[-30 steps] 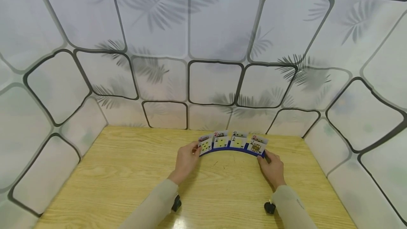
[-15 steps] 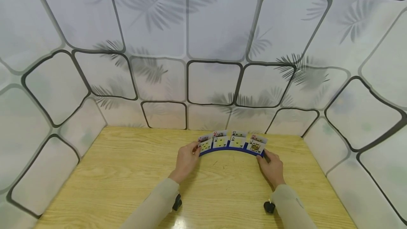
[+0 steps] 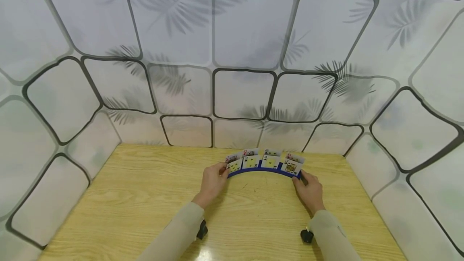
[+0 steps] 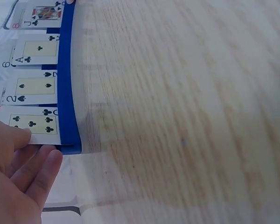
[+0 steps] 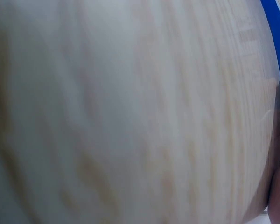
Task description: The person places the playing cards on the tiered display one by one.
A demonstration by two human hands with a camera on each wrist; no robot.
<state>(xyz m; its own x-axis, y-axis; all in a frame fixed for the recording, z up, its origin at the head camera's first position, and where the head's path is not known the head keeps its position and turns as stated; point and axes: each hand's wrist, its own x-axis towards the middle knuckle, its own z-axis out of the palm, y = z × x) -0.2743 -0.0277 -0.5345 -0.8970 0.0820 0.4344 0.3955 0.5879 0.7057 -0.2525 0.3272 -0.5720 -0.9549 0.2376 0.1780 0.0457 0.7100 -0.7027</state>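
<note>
A curved blue card holder (image 3: 261, 169) stands on the table with playing cards in two rows. In front are a club card (image 4: 42, 123) at the left end, a two of spades (image 4: 35, 86), an ace of clubs (image 4: 42, 49) and a jack of clubs (image 3: 291, 167). My left hand (image 3: 212, 182) pinches the left-end card at its edge, thumb on its face, other fingers behind it and near the holder's end. My right hand (image 3: 309, 192) grips the holder's right end, thumb at the front; the right wrist view shows only a little of it.
Behind the front row stand other cards, among them a red queen (image 3: 250, 152) and a six (image 3: 272, 152). The wooden table (image 3: 145, 204) meets a patterned wall covering (image 3: 243, 92) at the back and sides. Black devices (image 3: 307, 236) hang under both wrists.
The left-end front card has tilted and sunk slightly under my left hand. The holder and my right hand look nearly still; the head view shifted a little.
</note>
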